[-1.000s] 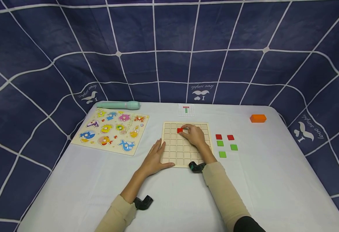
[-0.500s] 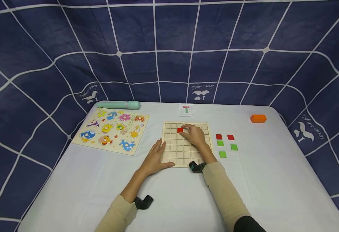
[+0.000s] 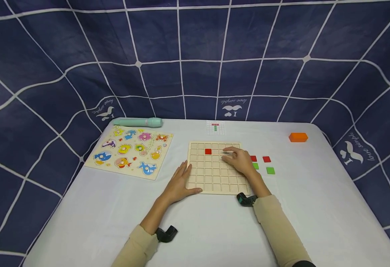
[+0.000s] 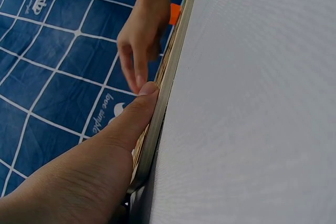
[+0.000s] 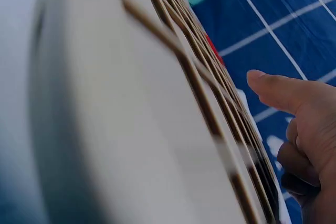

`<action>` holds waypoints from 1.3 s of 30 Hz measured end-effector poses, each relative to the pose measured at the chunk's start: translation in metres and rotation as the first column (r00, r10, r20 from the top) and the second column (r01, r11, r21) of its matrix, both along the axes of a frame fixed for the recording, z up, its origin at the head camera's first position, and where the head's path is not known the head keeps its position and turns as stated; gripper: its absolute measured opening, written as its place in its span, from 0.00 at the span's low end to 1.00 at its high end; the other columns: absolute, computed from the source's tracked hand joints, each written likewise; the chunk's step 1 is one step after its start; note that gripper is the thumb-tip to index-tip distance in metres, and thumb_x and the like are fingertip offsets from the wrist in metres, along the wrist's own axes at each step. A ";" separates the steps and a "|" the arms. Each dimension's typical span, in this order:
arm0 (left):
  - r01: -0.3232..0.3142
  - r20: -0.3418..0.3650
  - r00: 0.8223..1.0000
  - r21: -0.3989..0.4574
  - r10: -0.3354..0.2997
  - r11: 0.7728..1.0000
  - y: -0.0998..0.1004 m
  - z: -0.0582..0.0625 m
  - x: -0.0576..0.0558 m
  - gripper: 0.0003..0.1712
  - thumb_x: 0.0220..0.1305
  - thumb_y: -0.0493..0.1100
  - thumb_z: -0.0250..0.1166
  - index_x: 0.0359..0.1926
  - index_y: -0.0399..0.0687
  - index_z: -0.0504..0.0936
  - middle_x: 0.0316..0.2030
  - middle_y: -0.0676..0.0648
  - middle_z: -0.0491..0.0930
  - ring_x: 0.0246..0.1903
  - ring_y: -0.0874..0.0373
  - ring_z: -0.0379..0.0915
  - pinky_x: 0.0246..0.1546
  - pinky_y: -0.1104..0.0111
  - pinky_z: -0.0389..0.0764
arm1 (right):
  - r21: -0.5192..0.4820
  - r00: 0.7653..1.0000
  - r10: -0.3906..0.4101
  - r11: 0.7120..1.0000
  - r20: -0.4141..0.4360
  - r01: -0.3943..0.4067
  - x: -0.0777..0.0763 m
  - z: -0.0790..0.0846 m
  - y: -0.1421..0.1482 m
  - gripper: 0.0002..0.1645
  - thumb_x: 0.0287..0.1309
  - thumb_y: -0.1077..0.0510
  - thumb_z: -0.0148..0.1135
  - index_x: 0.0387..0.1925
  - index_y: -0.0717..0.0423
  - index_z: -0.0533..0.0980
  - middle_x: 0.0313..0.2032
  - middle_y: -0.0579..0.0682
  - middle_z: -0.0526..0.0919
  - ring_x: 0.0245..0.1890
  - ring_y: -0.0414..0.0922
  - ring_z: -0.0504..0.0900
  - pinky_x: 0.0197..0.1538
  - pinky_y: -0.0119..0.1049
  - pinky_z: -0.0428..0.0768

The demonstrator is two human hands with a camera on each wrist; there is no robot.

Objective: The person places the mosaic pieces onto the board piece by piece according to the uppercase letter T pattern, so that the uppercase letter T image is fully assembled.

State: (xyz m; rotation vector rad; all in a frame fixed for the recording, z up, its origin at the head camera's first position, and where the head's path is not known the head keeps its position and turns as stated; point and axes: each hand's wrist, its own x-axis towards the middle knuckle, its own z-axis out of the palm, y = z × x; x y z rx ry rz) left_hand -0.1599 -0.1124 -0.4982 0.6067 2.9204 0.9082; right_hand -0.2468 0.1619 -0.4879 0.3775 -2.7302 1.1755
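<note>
A pale wooden grid board (image 3: 215, 181) lies on the table, and a single red square tile (image 3: 208, 151) sits in one of its upper cells. My left hand (image 3: 176, 188) rests at the board's left front corner with fingers spread. In the left wrist view its thumb (image 4: 139, 111) presses on the board's edge. Over the right part of the board hovers my right hand (image 3: 239, 160), thumb and forefinger apart and nothing between them. Right of the board are red tiles (image 3: 266, 159) and green tiles (image 3: 270, 170), some partly hidden by that hand.
Behind the board lies a small pattern card (image 3: 215, 128) with a red and green T. An animal puzzle board (image 3: 134, 150) and a mint-green cylinder (image 3: 138, 122) are at left. Back right is an orange block (image 3: 298, 137). A blue checked cloth (image 3: 198, 78) hangs behind.
My right hand has let go of the red tile, which stays in its cell, and has moved right toward the loose tiles. The left hand has kept its place.
</note>
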 end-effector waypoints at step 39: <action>0.002 0.001 1.000 0.019 -0.002 1.000 -0.001 0.000 0.000 0.61 0.44 0.69 0.66 0.69 0.36 0.54 0.70 0.39 0.43 0.69 0.48 0.35 0.67 0.59 0.43 | 0.133 0.993 -0.088 0.988 0.073 0.078 0.013 -0.003 0.117 0.21 0.48 0.48 0.69 0.44 0.54 0.82 0.12 0.46 0.60 0.14 0.42 0.58 0.19 0.34 0.55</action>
